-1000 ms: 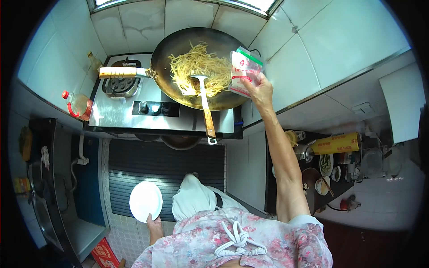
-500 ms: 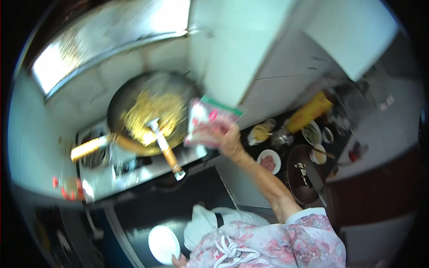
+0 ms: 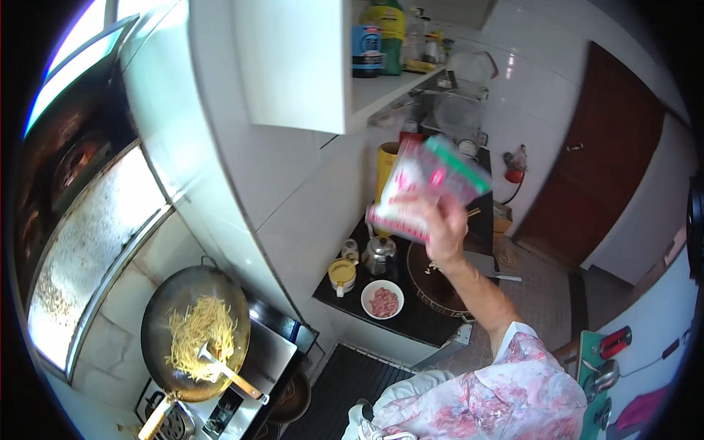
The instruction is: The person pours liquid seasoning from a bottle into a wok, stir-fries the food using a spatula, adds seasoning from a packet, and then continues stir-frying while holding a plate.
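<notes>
My right hand (image 3: 444,227) is raised over the dark side counter, its fingers closed round a clear plastic bag (image 3: 422,183) with a green strip and white and pink contents. My left hand and the white plate are out of the picture. At the lower left a black wok (image 3: 158,312) sits on the steel stove (image 3: 275,352). It holds pale yellow shreds (image 3: 198,330), with a wooden-handled spatula (image 3: 231,374) resting in them.
On the side counter (image 3: 352,297) are a white bowl of pinkish meat (image 3: 383,300), a metal kettle (image 3: 380,254), a yellow cup (image 3: 342,274) and a round board (image 3: 433,282). An open shelf (image 3: 381,95) with bottles hangs above. A brown door (image 3: 598,147) is behind.
The view has swung right, away from the stove. My right hand has carried the bag from beside the wok to over the side counter. My left hand and the plate have left the view.
</notes>
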Motion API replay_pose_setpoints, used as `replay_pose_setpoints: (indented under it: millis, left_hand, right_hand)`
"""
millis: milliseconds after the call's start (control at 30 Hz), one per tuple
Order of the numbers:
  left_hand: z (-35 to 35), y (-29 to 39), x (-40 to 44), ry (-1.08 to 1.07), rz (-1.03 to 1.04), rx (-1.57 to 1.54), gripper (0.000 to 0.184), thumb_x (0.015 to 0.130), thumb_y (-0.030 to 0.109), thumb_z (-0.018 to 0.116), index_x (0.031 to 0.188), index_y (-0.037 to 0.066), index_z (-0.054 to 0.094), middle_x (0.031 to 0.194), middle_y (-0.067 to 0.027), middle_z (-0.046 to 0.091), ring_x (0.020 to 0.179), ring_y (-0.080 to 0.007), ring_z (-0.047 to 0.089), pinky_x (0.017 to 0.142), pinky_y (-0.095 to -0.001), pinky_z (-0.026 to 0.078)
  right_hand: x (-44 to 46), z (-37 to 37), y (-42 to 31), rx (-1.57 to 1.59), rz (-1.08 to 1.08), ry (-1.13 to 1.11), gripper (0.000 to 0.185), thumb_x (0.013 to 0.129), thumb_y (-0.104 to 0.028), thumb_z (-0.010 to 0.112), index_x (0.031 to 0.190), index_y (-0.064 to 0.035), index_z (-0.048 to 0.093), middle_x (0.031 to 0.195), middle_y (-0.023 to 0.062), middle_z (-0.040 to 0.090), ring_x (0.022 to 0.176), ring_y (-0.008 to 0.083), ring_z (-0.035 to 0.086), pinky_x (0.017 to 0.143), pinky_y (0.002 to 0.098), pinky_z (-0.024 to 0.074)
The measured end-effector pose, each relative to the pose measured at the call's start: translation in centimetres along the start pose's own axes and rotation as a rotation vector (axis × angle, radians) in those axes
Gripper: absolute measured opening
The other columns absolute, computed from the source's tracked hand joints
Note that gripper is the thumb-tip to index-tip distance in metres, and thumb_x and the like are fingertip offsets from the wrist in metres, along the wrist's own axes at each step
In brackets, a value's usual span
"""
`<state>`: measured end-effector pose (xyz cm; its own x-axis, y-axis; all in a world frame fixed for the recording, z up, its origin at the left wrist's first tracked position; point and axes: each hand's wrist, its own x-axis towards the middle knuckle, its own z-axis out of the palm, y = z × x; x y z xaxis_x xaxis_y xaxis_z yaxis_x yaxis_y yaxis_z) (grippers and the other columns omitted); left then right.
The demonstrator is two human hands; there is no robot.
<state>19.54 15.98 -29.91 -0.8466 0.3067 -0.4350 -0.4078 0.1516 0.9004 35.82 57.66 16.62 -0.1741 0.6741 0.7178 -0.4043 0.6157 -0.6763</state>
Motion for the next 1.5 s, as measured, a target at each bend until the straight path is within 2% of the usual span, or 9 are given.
replay_pose_setpoints:
  millis: [200,333,633,800,1000,1200,1267,1333,1500]
  left_hand:
    - [0.9,1.2,0.5,-0.037,0.009,0.023,0.04,0.091,0.004,0.053,0.127,-0.01,0.041,0.123,-0.0193,0.053,0.113,-0.0245,0.053,0.1,-0.0387,0.044]
    - [0.4,1.2,-0.2,-0.019,0.0,0.006,0.04,0.091,0.005,0.053,0.127,-0.009,0.041,0.123,-0.0191,0.053,0.113,-0.0246,0.053,0.1,-0.0388,0.044]
    - [-3.2,-1.7,-3.3,0.138,-0.084,-0.124,0.04,0.092,0.005,0.051,0.127,-0.009,0.041,0.123,-0.0187,0.053,0.114,-0.0249,0.053,0.101,-0.039,0.044]
    - [-6.2,-4.5,-7.1,0.306,-0.163,-0.284,0.039,0.092,0.006,0.05,0.127,-0.009,0.041,0.123,-0.0184,0.053,0.114,-0.0251,0.053,0.101,-0.0391,0.044]
    - [-9.5,-12.0,-16.5,0.602,-0.222,-0.642,0.039,0.092,0.006,0.049,0.127,-0.009,0.041,0.124,-0.0181,0.053,0.114,-0.0253,0.053,0.101,-0.0392,0.044]
    - [-11.8,-19.8,-20.8,0.557,-0.003,-1.121,0.039,0.093,0.007,0.048,0.128,-0.008,0.041,0.124,-0.0179,0.053,0.114,-0.0254,0.053,0.101,-0.0393,0.044]
    - [-13.9,-23.4,-19.5,0.567,-0.248,-1.485,0.039,0.093,0.012,0.047,0.127,-0.006,0.042,0.125,-0.0166,0.053,0.116,-0.0278,0.052,0.102,-0.0414,0.044]
    - [-11.5,-21.7,-20.4,0.498,0.034,-0.944,0.038,0.093,0.011,0.046,0.128,-0.003,0.043,0.124,-0.0168,0.053,0.117,-0.0293,0.052,0.102,-0.0444,0.045]
    - [-9.7,-14.3,-19.5,0.916,-0.173,-1.331,0.036,0.091,0.003,0.05,0.126,-0.004,0.046,0.124,-0.0163,0.055,0.112,-0.0291,0.055,0.1,-0.0424,0.047]
  right_hand:
    - [12.2,-1.3,-2.1,-0.348,-0.327,0.378,0.025,0.088,-0.021,0.068,0.104,-0.0026,0.065,0.091,0.0008,0.066,0.083,0.0052,0.058,0.073,0.0243,0.0472]
    - [20.5,1.1,-2.0,-0.461,-0.606,0.358,0.036,0.081,-0.03,0.07,0.1,0.0007,0.066,0.087,0.0111,0.068,0.08,0.0172,0.065,0.073,0.0347,0.0491]
    - [26.9,4.0,1.1,-0.809,-0.15,-0.223,0.059,0.086,-0.043,0.065,0.122,0.0019,0.055,0.108,0.0204,0.066,0.1,0.0289,0.064,0.085,0.035,0.0493]
    - [29.1,2.4,3.2,-0.639,0.009,-0.611,0.054,0.095,-0.031,0.057,0.138,-0.0014,0.04,0.122,0.0093,0.059,0.111,0.0174,0.058,0.091,0.0275,0.0477]
    - [26.4,2.7,3.4,-0.397,-0.08,-0.19,0.065,0.093,-0.036,0.058,0.145,-0.0061,0.034,0.138,0.0105,0.047,0.119,0.0212,0.051,0.096,0.0347,0.0478]
    - [20.3,2.9,3.0,-0.631,-0.612,0.407,0.04,0.09,-0.011,0.055,0.126,0.0071,0.051,0.122,0.0184,0.059,0.111,0.025,0.058,0.097,0.0343,0.0442]
    - [14.5,4.2,2.4,-0.199,-0.554,0.564,0.042,0.084,-0.004,0.06,0.123,0.0073,0.051,0.123,0.0185,0.058,0.111,0.0262,0.058,0.098,0.0352,0.0442]
    - [6.7,7.5,1.9,-0.135,-0.621,0.486,0.04,0.08,0.0,0.061,0.117,0.0111,0.05,0.121,0.0231,0.056,0.11,0.028,0.057,0.098,0.0388,0.0449]
    - [-10.3,15.2,4.8,-0.249,-0.18,-0.579,0.044,0.072,0.012,0.053,0.113,-0.0016,0.055,0.117,0.0134,0.058,0.112,0.0276,0.055,0.099,0.0388,0.0418]
